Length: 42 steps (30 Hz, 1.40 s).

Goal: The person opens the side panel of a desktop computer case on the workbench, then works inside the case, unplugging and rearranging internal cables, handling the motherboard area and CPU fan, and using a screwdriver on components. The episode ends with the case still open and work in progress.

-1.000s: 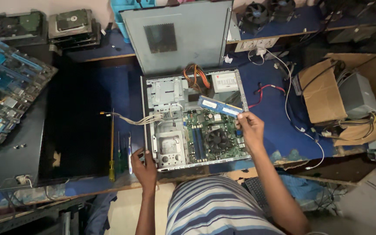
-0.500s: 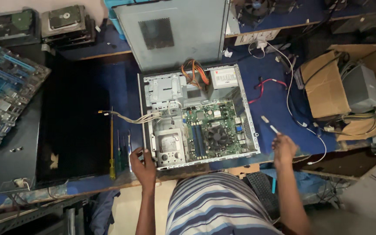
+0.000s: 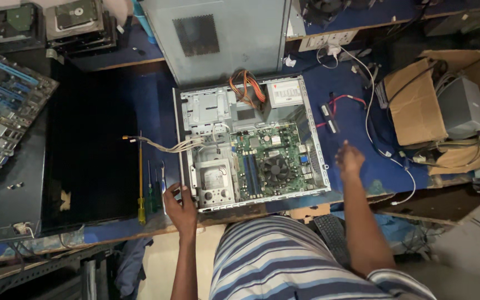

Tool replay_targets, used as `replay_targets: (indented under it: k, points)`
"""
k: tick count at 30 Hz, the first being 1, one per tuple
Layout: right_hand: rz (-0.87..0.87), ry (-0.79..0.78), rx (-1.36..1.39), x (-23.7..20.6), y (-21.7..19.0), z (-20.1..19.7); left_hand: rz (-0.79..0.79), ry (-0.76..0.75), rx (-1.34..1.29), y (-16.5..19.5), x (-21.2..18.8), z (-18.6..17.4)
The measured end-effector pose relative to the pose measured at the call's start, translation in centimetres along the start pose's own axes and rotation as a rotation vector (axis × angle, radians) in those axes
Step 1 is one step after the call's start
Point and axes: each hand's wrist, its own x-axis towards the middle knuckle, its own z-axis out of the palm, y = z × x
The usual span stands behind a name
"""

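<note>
My left hand (image 3: 181,206) rests fingers spread on the open computer case (image 3: 249,143) corner; my right hand (image 3: 350,159) hovers empty, loosely open, above the blue table (image 3: 356,119)

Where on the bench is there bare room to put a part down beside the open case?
Free: blue bench top between the computer case and cardboard box, under the right hand; also the black panel left of the screwdrivers. Crowded: cables by the box, tools at the left hand.
</note>
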Motion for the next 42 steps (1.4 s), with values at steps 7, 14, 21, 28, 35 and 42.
replay_targets:
  k: [7,14,21,28,35,42]
  points:
    - [0.043,-0.007,-0.022,-3.2,3.8,-0.7,-0.014,-0.009,-0.065,0.2,-0.1,0.0]
    - [-0.083,-0.025,-0.096,-2.7,3.4,-1.9,-0.013,-0.017,-0.074,0.2,0.1,0.0]
    - [-0.718,-0.143,-0.149,-3.0,-0.4,0.7,-0.163,-0.064,-0.124,0.4,-0.1,-0.1]
    - [-0.939,-0.361,-0.514,-7.1,-3.8,8.3,-0.13,-0.069,-0.161,0.6,0.0,-0.1]
    - [-1.031,-0.626,-0.896,-4.2,-1.8,14.8,-0.097,-0.067,-0.122,0.9,-0.2,-0.2]
    - [-0.813,-0.582,-1.085,-3.4,0.8,16.7,-0.202,-0.078,-0.148,1.1,-0.1,-0.1]
